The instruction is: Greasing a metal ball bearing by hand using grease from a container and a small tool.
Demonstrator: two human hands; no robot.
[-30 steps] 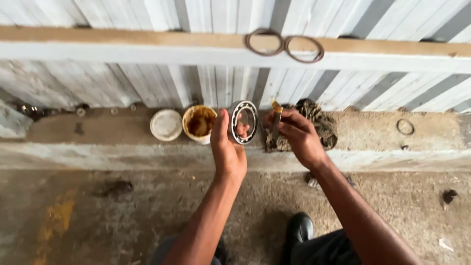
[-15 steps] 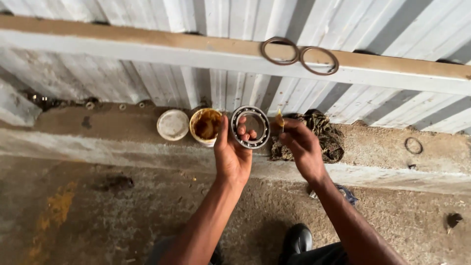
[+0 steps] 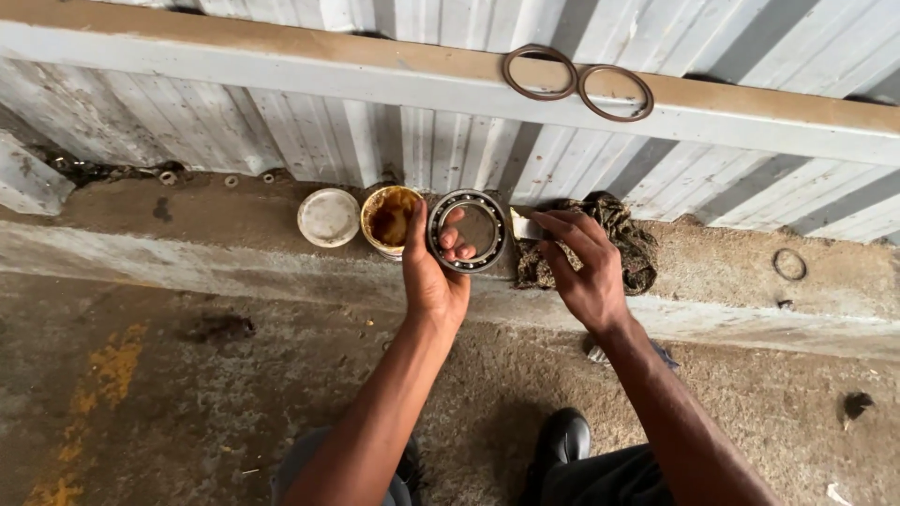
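Observation:
My left hand (image 3: 433, 272) holds a round steel ball bearing (image 3: 467, 230) upright, fingers showing through its bore. My right hand (image 3: 581, 267) pinches a small pale flat piece (image 3: 525, 225) just right of the bearing. Behind the bearing stands an open tub of brown grease (image 3: 389, 217) on the concrete ledge (image 3: 225, 234). The tub's white lid (image 3: 329, 217) lies to its left. A dark mottled rag (image 3: 626, 234) lies under and behind my right hand.
Two thin metal rings (image 3: 577, 82) rest on the wooden rail across the corrugated metal wall. Another small ring (image 3: 789, 264) lies on the ledge at right. Small nuts (image 3: 169, 176) sit at the ledge's back left. My black shoe (image 3: 561, 440) is on the rough floor.
Both hands with the bearing have stayed close together near the grease tub; the view has shifted slightly, and my right hand now holds the small piece lower, beside the bearing.

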